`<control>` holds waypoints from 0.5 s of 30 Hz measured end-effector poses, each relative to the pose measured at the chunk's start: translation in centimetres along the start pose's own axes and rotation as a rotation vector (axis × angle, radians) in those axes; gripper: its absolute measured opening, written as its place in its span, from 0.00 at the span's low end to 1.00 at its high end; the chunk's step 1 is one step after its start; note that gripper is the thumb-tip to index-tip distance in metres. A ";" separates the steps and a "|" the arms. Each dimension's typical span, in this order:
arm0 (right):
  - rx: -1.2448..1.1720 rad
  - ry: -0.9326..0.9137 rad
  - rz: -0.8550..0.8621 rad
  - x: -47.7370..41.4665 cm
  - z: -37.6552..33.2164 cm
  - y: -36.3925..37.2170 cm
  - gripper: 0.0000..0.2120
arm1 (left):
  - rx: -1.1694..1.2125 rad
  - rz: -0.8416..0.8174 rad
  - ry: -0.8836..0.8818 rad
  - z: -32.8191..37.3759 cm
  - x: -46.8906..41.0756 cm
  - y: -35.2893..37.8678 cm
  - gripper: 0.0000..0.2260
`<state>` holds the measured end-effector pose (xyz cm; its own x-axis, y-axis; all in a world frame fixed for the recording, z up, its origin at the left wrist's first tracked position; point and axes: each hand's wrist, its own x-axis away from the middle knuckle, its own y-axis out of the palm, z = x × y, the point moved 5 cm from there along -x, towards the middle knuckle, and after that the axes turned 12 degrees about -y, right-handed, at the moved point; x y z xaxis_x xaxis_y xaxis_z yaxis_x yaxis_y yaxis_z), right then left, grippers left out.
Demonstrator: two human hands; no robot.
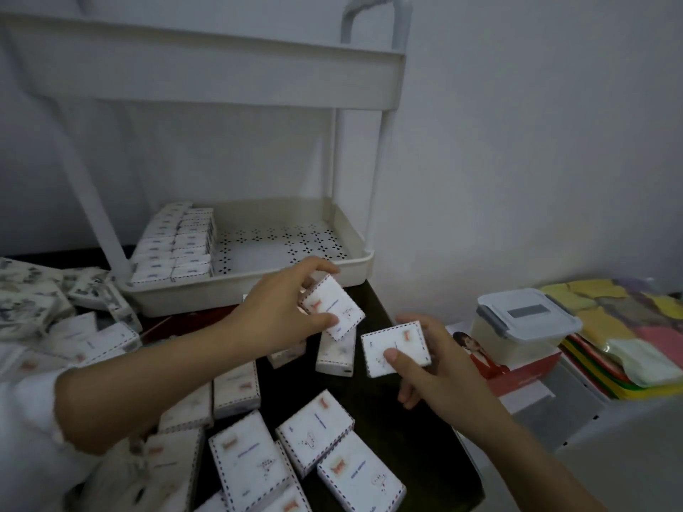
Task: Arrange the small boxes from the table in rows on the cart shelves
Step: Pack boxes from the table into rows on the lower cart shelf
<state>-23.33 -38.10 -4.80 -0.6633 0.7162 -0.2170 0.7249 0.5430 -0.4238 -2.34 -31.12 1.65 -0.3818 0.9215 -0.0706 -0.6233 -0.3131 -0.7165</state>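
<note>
In front of the shelf (184,293), the left hand (284,312) pinches a box (332,310) and the right hand (436,371) pinches a second box (395,351). Two rows (177,245) fill the shelf's left part. Loose boxes (314,434) lie before it on the table (388,419).

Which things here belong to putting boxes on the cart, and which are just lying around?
Part of the job: left hand with one box, right hand with another box, loose boxes on the table, filled rows, cart shelf.
Lying about: lidded tub, red carton, coloured pile.
</note>
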 end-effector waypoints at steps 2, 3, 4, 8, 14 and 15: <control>-0.068 -0.060 -0.085 -2.0 -1.7 1.5 0.26 | -0.033 0.077 -0.060 -1.6 -1.1 -1.8 0.31; -0.099 -0.086 -0.100 -3.1 -2.5 2.2 0.25 | -0.063 0.124 -0.092 -2.5 -1.7 -2.8 0.32; -0.122 -0.106 -0.099 -4.4 -3.3 2.9 0.23 | -0.079 0.167 -0.126 -3.5 -2.3 -4.0 0.32; -0.132 -0.199 -0.129 -9.7 -5.7 5.9 0.18 | 0.011 0.278 -0.262 -7.8 -4.9 -9.3 0.30; -0.014 -0.345 -0.199 -17.9 -8.0 9.8 0.17 | 0.009 0.460 -0.305 -11.0 -9.0 -15.9 0.23; -0.002 -0.350 -0.193 -19.5 -8.1 10.3 0.18 | -0.050 0.494 -0.300 -10.9 -10.1 -16.8 0.21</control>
<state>-1.41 -42.92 2.23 -0.8105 0.4079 -0.4204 0.5806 0.6541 -0.4847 19.43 -32.61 6.87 -0.8004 0.5612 -0.2107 -0.2917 -0.6718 -0.6809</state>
